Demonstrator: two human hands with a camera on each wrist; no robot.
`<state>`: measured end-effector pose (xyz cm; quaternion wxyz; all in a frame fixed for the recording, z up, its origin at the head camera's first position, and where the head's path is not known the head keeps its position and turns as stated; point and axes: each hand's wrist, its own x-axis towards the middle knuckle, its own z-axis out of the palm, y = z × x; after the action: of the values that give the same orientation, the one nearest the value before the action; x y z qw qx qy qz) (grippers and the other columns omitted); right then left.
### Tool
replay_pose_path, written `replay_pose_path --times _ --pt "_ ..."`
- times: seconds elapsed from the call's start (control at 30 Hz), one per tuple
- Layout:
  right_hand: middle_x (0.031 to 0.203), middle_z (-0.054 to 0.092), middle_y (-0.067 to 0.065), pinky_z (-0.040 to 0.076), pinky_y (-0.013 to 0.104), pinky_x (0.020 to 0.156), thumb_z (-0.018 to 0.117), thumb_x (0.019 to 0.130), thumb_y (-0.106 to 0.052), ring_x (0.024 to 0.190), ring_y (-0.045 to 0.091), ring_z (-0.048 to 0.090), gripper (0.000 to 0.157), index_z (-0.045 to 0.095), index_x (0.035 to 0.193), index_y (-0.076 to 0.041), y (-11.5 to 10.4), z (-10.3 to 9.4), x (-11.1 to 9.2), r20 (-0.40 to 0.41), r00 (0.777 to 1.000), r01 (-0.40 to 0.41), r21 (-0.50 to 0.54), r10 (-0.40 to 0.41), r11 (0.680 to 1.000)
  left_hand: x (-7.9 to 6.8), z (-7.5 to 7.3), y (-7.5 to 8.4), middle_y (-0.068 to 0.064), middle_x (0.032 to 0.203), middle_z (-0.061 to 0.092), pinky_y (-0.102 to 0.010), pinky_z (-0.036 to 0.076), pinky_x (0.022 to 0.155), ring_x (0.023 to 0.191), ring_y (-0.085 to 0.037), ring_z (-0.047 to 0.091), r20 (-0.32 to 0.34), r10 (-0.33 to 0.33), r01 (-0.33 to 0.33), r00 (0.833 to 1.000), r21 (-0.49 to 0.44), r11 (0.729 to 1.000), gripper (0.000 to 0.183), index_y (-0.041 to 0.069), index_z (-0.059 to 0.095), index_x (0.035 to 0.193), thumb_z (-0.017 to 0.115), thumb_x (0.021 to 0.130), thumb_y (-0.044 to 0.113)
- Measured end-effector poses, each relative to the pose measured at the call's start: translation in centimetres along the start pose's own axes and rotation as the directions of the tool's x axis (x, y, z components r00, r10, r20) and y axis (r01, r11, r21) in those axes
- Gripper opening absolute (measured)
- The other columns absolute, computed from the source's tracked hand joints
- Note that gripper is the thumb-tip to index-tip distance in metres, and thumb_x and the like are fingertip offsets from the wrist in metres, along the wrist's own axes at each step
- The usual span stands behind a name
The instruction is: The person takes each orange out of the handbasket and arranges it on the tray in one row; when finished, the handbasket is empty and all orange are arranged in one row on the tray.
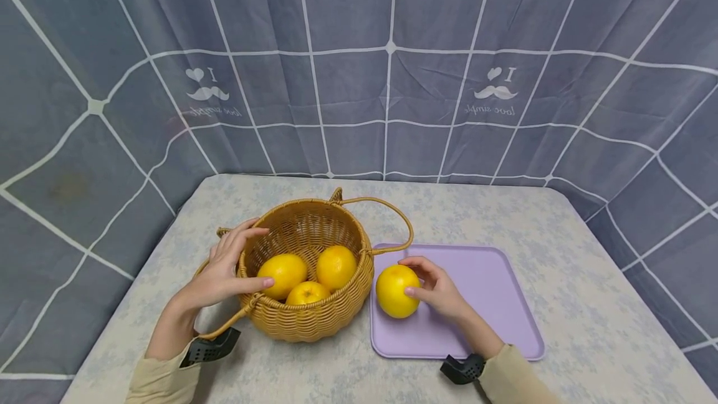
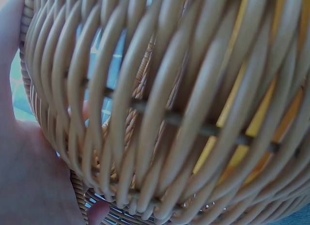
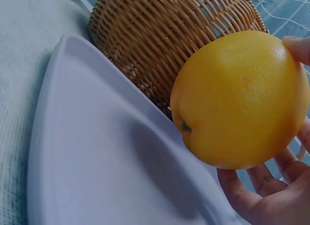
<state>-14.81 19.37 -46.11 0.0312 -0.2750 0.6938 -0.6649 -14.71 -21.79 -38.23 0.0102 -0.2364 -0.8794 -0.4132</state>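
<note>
The held orange (image 1: 397, 292) is in the person's right hand (image 1: 440, 292), gripped between thumb and fingers; it is nearly round, so no clear long axis shows. It hangs over the left part of the lilac tray (image 1: 482, 304), casting a shadow there in the right wrist view. The key relation is sideways: the wicker basket (image 1: 311, 324) stands just left of that orange, its mouth facing up. The left hand (image 1: 224, 273) grips the basket's left rim, palm outside, thumb reaching in. Inside are 3 more oranges (image 1: 336, 268), the nearest partly hidden by the rim. The left wrist view is mostly weave, with only yellow slivers between strands; whether the left thumb touches fruit cannot be told.
</note>
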Motion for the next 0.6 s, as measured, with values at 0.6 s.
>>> replay_pose_path --times 0.6 --pt "0.122 0.049 0.023 0.042 0.025 0.091 0.055 0.093 -0.004 0.108 0.011 0.052 0.033 0.048 0.123 0.007 0.6 1.8 -0.2 -0.027 0.99 -0.144 -0.116 0.142 0.983 -0.1 0.0 0.2 -0.005 0.154 0.011 -0.067 0.004 0.094 0.137 -0.036 0.007 0.0 0.013 -0.013 1.0 0.0 1.0 0.075 0.014 0.037 0.139 0.076 0.076 0.026"
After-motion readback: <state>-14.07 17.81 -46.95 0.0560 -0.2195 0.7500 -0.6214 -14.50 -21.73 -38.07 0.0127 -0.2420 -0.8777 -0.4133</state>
